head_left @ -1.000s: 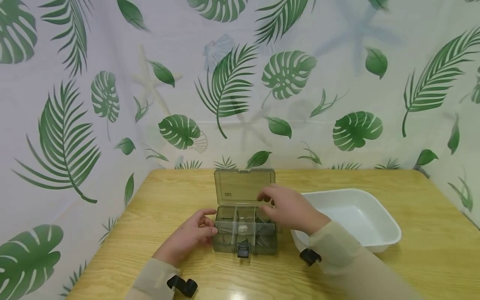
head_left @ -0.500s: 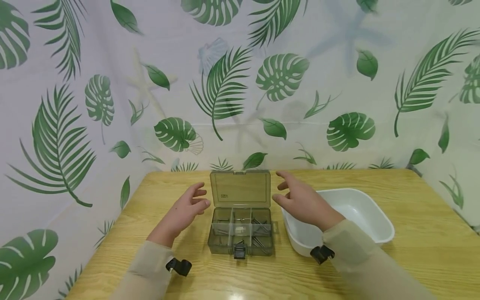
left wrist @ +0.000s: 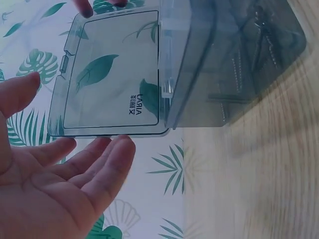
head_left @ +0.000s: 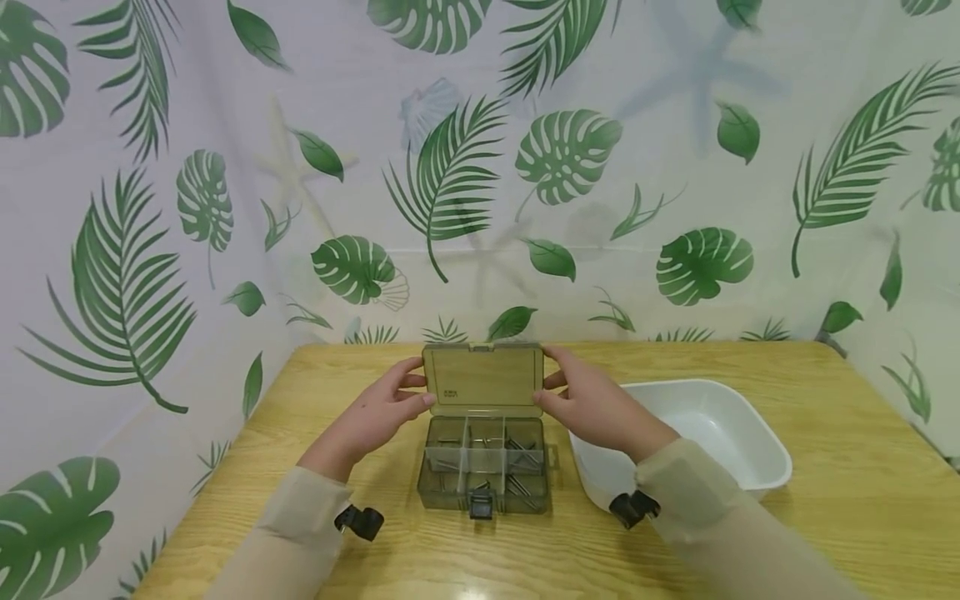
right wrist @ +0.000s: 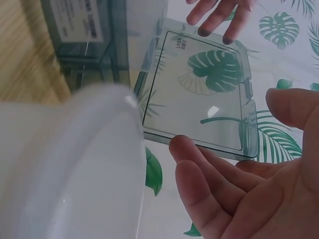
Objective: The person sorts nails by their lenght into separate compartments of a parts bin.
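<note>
A smoky clear plastic compartment box [head_left: 483, 492] stands on the table with its hinged lid [head_left: 483, 375] raised upright. Thin metal pieces that look like screws [head_left: 522, 487] lie in its divided compartments; their exact kind is hard to make out. At the lid's left edge is my left hand [head_left: 375, 417], its fingertips [left wrist: 122, 147] touching the side and its thumb standing apart. My right hand [head_left: 600, 408] is at the opposite edge, with fingers [right wrist: 184, 149] against the lid and the thumb held away. A black latch [head_left: 481, 503] hangs at the box front.
A white plastic basin [head_left: 708, 417] stands right of the box, partly behind my right forearm. The wooden table [head_left: 420, 567] ends at a leaf-printed cloth [head_left: 600, 275]. A printed label [right wrist: 77, 20] shows on the box in the right wrist view.
Both hands first rose from the box body to either side of the raised lid. Since then they have moved inward, and their fingers now touch its edges. The box stays put.
</note>
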`<action>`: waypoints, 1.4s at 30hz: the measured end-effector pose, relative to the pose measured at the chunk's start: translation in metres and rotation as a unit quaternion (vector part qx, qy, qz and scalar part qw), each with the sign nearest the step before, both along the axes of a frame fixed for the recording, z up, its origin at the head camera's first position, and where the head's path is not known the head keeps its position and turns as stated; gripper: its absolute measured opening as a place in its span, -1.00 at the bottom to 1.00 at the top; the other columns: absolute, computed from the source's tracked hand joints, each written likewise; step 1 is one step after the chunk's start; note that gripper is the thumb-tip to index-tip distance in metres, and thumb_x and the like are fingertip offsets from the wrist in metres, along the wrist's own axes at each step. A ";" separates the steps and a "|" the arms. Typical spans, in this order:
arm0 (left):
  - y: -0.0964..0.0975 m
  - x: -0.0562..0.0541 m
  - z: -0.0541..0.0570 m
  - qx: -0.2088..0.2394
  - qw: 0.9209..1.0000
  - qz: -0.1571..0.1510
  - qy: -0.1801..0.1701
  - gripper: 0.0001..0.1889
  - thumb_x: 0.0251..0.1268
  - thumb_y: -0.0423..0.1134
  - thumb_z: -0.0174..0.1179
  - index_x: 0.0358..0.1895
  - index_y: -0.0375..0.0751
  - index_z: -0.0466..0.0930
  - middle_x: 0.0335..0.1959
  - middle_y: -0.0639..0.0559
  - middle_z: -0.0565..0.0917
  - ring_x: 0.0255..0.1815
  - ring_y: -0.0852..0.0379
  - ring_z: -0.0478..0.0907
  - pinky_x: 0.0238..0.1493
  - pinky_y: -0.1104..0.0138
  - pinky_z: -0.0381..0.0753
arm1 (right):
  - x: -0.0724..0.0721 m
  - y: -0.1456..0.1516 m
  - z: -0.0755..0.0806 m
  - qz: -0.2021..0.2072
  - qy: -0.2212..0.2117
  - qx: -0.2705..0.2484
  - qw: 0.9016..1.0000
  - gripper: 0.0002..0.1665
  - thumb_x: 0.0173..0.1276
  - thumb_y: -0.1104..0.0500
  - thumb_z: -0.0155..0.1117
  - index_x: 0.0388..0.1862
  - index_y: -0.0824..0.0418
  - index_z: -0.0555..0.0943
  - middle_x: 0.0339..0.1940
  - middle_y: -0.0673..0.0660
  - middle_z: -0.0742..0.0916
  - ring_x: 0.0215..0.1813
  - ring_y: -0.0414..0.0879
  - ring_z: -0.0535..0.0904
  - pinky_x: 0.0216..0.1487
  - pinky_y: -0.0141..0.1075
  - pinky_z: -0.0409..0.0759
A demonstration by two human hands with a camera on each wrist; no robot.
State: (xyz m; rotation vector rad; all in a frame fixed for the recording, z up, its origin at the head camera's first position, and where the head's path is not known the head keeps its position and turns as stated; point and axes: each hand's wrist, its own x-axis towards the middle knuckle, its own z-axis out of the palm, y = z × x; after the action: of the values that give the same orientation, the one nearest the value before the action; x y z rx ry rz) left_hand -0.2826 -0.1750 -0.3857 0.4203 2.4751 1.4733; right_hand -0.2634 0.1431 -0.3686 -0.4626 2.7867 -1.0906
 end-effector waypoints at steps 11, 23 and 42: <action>-0.004 0.006 -0.004 0.012 1.000 -0.003 0.016 -0.19 0.50 0.04 0.18 0.65 0.27 -0.11 0.44 -0.10 0.33 0.44 -0.12 0.34 0.35 -0.18 0.34 | 0.014 0.004 -0.006 0.012 -0.011 -0.061 0.998 -0.06 0.50 -0.22 0.19 0.65 0.07 0.03 0.38 0.27 0.53 0.33 0.13 0.51 0.20 0.10 0.55; -0.008 0.030 -0.016 -0.107 0.986 -0.070 0.108 -0.28 0.32 0.14 0.35 0.48 0.11 0.32 0.42 0.07 0.35 0.39 -0.02 0.38 0.32 0.00 0.43 | 0.038 0.010 -0.014 0.085 -0.014 0.012 0.996 -0.11 0.46 -0.34 0.16 0.57 0.10 0.24 0.44 0.17 0.48 0.40 0.11 0.44 0.31 0.13 0.45; 0.017 0.035 -0.034 -0.332 0.890 -0.220 0.221 0.08 0.16 0.20 0.44 0.66 0.11 -0.02 0.66 -0.04 -0.11 0.64 -0.18 -0.27 0.50 -0.16 0.06 | 0.046 -0.039 -0.053 0.160 0.152 0.270 0.937 0.20 0.26 -0.41 0.35 0.64 0.21 0.16 0.63 0.30 0.15 0.62 0.21 -0.01 0.53 0.20 0.02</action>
State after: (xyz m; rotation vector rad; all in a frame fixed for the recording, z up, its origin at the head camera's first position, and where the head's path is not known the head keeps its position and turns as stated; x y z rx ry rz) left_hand -0.2480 -0.1582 -0.4196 1.1610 2.7396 0.3303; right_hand -0.2174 0.1043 -0.4212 -1.0263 2.9385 -0.1766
